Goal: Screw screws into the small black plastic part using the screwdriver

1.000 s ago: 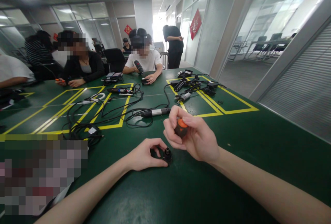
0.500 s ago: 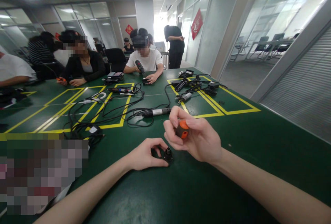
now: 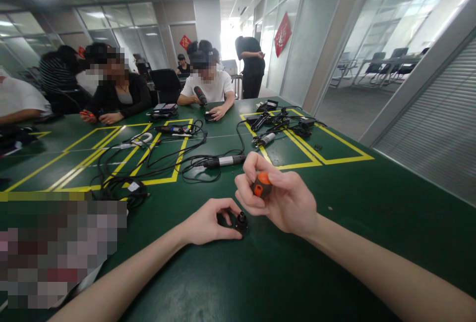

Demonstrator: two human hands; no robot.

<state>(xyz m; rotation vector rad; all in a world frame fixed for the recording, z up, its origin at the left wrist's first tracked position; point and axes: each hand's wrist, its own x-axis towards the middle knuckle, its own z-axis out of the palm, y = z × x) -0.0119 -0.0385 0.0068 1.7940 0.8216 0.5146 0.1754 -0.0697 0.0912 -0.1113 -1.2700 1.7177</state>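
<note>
In my right hand (image 3: 284, 198) is a screwdriver with an orange and dark grey handle (image 3: 262, 186). Its butt end faces me, fingers and thumb are wrapped round it, and its shaft is hidden. Just below and to the left, a small black round part (image 3: 241, 224) with a flange and an upright hollow post rests on the table. My left hand (image 3: 210, 222) steadies that part, thumb at its near side and fingertips at its far side. The screwdriver is above the part; whether its tip touches it is out of sight.
A grey and black cylindrical tool (image 3: 225, 161) with a coiled cable lies beyond my hands on the green table (image 3: 297, 282). Black cables (image 3: 132, 188) sit at the left, more devices (image 3: 271, 123) at the far right. Across the table a person (image 3: 208, 86) holds a power driver (image 3: 201, 95).
The screwdriver handle has turned in my right fingers: the orange hole at its end has shifted to the left. My left hand and the black part stay in place.
</note>
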